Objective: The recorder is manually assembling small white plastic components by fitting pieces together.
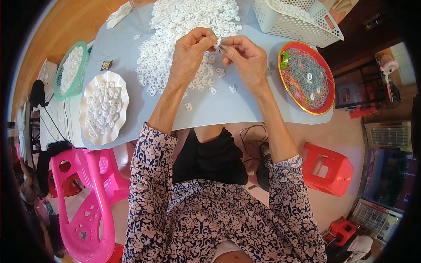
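Over the heap of small white plastic pieces with holes (153, 65), my two hands meet close together. My left hand (191, 52) is closed, pinching one small white plastic piece (217, 41) between thumb and fingertips. Just to its right, my right hand (247, 59) is closed too, its thumb pressed against the index finger near that piece. Whatever sits in the right fingertips is too small to make out. A red gold-rimmed dish (331, 83) to the right holds many thin grey pieces (307, 65), with a few white pieces among them.
A white wavy-edged dish (126, 105) of white parts stands at the table's left, beside a green basket (58, 83). A white perforated basket (302, 33) sits back right. Below are a pink chair (103, 206) and a red stool (340, 175).
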`<state>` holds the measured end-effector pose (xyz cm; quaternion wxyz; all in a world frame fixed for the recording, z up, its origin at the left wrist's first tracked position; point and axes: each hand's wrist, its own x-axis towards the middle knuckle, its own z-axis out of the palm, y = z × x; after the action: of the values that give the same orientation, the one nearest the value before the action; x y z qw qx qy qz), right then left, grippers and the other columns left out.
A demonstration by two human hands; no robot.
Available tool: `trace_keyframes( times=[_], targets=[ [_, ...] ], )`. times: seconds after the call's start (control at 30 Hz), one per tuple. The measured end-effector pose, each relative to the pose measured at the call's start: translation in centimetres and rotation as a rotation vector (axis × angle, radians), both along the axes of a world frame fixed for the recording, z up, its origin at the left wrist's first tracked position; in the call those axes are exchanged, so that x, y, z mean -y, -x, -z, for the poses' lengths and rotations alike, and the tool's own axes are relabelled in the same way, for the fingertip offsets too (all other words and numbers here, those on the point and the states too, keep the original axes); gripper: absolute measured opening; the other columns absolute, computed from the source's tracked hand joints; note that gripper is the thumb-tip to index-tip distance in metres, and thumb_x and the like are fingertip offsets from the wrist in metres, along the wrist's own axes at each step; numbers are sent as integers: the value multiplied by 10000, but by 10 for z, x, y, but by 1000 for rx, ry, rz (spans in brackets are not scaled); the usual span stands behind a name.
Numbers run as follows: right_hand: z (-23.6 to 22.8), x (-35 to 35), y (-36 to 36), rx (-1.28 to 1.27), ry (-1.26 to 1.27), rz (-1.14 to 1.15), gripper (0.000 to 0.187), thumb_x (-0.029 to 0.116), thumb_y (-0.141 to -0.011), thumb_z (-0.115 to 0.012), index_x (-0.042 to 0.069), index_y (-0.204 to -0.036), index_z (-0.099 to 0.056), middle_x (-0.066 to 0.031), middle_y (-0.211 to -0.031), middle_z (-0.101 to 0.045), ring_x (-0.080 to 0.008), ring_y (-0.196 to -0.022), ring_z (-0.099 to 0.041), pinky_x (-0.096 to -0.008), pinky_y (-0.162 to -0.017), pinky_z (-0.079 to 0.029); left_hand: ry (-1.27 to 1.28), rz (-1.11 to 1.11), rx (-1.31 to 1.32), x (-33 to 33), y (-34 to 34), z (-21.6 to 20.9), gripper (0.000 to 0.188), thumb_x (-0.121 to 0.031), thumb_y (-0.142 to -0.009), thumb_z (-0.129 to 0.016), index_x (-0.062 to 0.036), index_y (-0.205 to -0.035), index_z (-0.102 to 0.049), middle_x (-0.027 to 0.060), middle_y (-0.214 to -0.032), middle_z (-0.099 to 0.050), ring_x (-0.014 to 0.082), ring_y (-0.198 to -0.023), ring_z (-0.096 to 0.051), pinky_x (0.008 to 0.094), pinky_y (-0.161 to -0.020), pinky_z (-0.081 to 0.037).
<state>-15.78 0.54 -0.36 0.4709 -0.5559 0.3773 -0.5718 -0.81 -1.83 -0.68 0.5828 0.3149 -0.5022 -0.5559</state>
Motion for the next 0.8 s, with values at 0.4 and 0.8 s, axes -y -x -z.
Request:
trace_keyframes(
  times=[0.4,0.8],
  targets=[
    [-2,-2,1,-33,20,38,212,22,-844,-635,-21,-1047,-591,-57,-803,-640,-88,-669,-610,-210,-606,-527,69,10,38,0,2,-2,117,-99,-864,-583,4,-900,-627,-4,-821,-603,67,-755,-528,227,-715,-442],
    [0,-3,-1,-52,31,61,232,11,-838,-621,-7,-1069,-597,-43,-788,-637,-78,-657,-609,-207,-596,-529,110,-15,78,-3,3,-5,105,-76,-854,-592,-6,-921,-632,-20,-820,-598,44,-759,-514,194,-702,-420]
  ],
)
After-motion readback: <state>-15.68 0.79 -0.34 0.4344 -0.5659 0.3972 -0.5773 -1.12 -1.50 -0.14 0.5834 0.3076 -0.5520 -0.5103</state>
